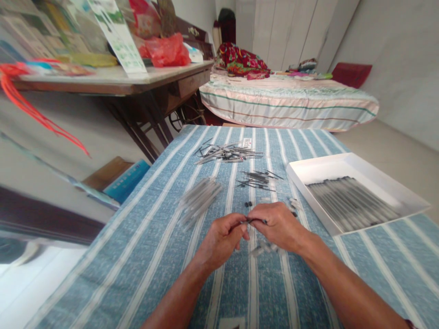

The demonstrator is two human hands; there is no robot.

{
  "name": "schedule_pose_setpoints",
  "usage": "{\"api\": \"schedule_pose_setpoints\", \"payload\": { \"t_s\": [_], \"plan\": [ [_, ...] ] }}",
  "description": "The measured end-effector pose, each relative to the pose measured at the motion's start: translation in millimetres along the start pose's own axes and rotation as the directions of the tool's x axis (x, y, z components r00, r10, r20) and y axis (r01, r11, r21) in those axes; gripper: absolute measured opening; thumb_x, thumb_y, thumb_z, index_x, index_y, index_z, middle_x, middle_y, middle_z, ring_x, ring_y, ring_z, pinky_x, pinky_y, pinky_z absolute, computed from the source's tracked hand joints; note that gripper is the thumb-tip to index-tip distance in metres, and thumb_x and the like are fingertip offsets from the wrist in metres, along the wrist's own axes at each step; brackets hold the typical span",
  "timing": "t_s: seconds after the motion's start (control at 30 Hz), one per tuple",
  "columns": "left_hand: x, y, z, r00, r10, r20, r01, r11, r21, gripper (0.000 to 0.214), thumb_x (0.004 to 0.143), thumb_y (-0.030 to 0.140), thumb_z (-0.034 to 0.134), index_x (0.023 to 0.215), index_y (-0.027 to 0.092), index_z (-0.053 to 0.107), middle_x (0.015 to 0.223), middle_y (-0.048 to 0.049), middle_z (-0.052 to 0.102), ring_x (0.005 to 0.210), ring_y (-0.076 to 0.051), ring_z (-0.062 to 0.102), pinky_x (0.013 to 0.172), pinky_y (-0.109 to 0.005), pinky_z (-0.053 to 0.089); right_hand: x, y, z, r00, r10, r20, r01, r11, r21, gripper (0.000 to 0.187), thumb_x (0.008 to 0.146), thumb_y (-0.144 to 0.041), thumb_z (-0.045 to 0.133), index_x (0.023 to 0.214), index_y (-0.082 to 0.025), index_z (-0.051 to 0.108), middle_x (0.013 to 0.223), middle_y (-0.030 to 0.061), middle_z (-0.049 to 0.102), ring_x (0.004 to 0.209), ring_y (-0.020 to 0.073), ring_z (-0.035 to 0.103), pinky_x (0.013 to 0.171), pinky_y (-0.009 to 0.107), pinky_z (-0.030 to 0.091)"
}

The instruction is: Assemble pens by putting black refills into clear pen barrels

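My left hand and my right hand meet over the middle of the table, fingertips pinched together. Between them is a thin dark stick, mostly covered by the fingers; its exact kind is hard to make out. Left of the hands lies a bundle of translucent tubes. Thin black sticks are piled just beyond. A few small black pieces sit in front of the fingertips. Small clear cap-like pieces lie beneath and beside my right hand, which partly hides them.
At the right stands a shallow white box holding a row of grey, dark-ended sticks. A mixed pile of thin sticks lies toward the far edge of the striped tablecloth. Beyond are a desk and a bed.
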State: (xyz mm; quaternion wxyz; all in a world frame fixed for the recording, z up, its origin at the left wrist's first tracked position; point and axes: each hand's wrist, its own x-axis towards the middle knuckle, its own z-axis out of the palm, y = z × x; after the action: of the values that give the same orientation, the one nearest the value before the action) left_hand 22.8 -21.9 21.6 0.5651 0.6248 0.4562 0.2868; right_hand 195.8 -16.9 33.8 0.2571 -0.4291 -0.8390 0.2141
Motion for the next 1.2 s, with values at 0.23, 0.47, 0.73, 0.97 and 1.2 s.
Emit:
{"api": "schedule_pose_setpoints", "payload": {
  "t_s": [0.23, 0.47, 0.73, 0.97, 1.2],
  "plan": [
    [-1.0, 4.5, -1.7, 1.0, -0.011, 0.014, 0.01, 0.998, 0.066, 0.016, 0.078, 0.021, 0.047, 0.071, 0.017, 0.06, 0.062, 0.0018, 0.061, 0.045, -0.008, 0.046, 0.047, -0.021, 0.038, -0.4, -1.3, 2.0, 0.999, -0.034, 0.023, 0.033, 0.999, 0.02, 0.023, 0.081, -0.008, 0.048, 0.065, -0.017, 0.061, 0.065, -0.0011, 0.058, 0.065, 0.0097, 0.055, 0.063, 0.019, 0.036],
    [-1.8, 6.1, -0.2, 0.996, -0.09, 0.014, 0.09, 0.995, -0.034, 0.009, 0.074, 0.024, 0.052, 0.071, 0.018, 0.057, 0.063, 0.0021, 0.064, 0.043, -0.008, 0.045, 0.044, -0.02, 0.035, -1.5, 4.5, -3.1, 0.989, 0.111, 0.1, -0.14, 0.926, 0.351, 0.016, 0.075, -0.009, 0.054, 0.074, -0.017, 0.068, 0.066, -0.0023, 0.061, 0.062, 0.0087, 0.055, 0.059, 0.018, 0.039],
    [-1.2, -0.7, -0.5, 0.992, -0.1, 0.071, 0.108, 0.987, -0.115, 0.009, 0.074, 0.027, 0.054, 0.075, 0.018, 0.053, 0.064, 0.0016, 0.065, 0.043, -0.007, 0.045, 0.043, -0.02, 0.033, -1.0, 16.3, 4.5, 0.952, 0.196, 0.236, -0.3, 0.754, 0.584, 0.011, 0.077, -0.023, 0.059, 0.074, -0.015, 0.067, 0.057, -0.0027, 0.059, 0.054, 0.0092, 0.057, 0.052, 0.018, 0.042],
    [-1.1, -1.7, -0.5, 0.997, -0.065, 0.037, 0.066, 0.997, -0.037, 0.008, 0.073, 0.017, 0.053, 0.079, 0.018, 0.049, 0.063, 0.0029, 0.063, 0.05, -0.009, 0.048, 0.048, -0.021, 0.035, 0.8, 12.7, 6.5, 0.934, 0.246, 0.26, -0.34, 0.834, 0.434, 0.031, 0.084, -0.031, 0.051, 0.058, -0.015, 0.056, 0.05, -0.0033, 0.055, 0.043, 0.0065, 0.049, 0.043, 0.017, 0.035],
    [-0.3, -2.1, -2.8, 0.999, -0.044, -0.002, 0.044, 0.999, -0.017, 0.012, 0.072, 0.018, 0.054, 0.081, 0.021, 0.047, 0.061, 0.0049, 0.061, 0.05, -0.01, 0.048, 0.049, -0.022, 0.034, 0.4, 12.4, 0.8, 0.957, 0.203, 0.207, -0.279, 0.839, 0.466, 0.012, 0.079, -0.029, 0.058, 0.078, -0.017, 0.06, 0.058, -0.0053, 0.056, 0.053, 0.0078, 0.051, 0.051, 0.017, 0.038]
  ]
}}
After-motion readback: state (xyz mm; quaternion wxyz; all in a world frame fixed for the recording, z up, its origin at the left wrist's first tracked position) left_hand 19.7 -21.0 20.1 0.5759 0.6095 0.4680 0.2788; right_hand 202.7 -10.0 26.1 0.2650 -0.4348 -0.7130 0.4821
